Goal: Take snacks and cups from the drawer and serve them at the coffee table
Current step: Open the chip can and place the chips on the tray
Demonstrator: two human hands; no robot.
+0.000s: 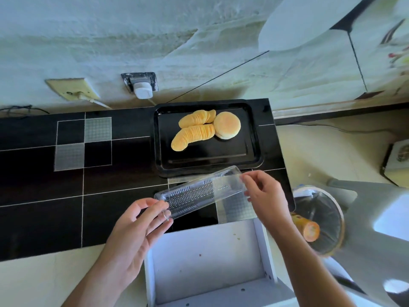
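Head view. A long, clear ribbed plastic snack tray (200, 192), empty, is held above the black tiled desk (44, 196), tilted, with its far end higher and toward the right. The left hand (135, 235) has its grip closed on the tray's near left end, fingers (162, 206) pinching the rim. The right hand (265, 193) has its grip on the far right end, fingertips (244, 179) touching the edge.

Just beyond the clear tray, a black rectangular metal serving tray (254, 138) sits on the desk near the wall. On it lie two curved rows of stacked yellow round crackers (192, 135) and one round pale bun-like biscuit (226, 125), touching the rows on their right.

Below the hands, a white drawer (203, 258) stands pulled open; its floor shows only small specks.

On the wall, a white plug adapter (142, 89) sits in a socket. Right of the desk, an orange-capped item (311, 230) rests on a round dark object; what these are cannot be told.
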